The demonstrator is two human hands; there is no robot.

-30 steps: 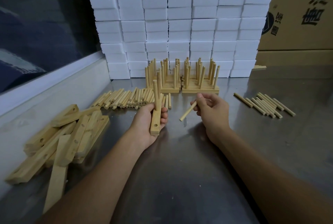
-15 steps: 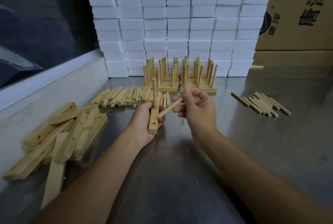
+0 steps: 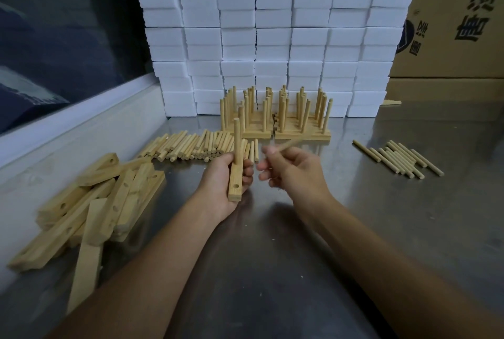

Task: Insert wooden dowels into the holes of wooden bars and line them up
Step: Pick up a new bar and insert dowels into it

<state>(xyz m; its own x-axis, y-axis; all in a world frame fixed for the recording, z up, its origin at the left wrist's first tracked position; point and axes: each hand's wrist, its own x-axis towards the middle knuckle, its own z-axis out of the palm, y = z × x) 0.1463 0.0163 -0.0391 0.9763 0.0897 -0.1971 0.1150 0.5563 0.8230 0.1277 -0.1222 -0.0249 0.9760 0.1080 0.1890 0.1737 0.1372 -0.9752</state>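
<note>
My left hand [image 3: 222,180] grips a wooden bar [image 3: 235,184] just above the steel table. One dowel [image 3: 237,142] stands upright in the bar, and an empty hole shows near the bar's near end. My right hand [image 3: 293,169] pinches a loose dowel [image 3: 289,144], blurred and tilted up to the right, close beside the bar. Finished bars with upright dowels [image 3: 275,117] stand in rows at the back. A heap of loose dowels [image 3: 196,146] lies behind my left hand.
A pile of empty bars [image 3: 90,205] lies at the left by the raised table edge. A smaller group of dowels [image 3: 401,158] lies at the right. Stacked white blocks [image 3: 272,33] and a cardboard box [image 3: 458,19] close the back.
My right hand brought the loose dowel in from the right towards the bar, and the dowel swung from pointing down-left to pointing up-right. The left hand kept the bar nearly still.
</note>
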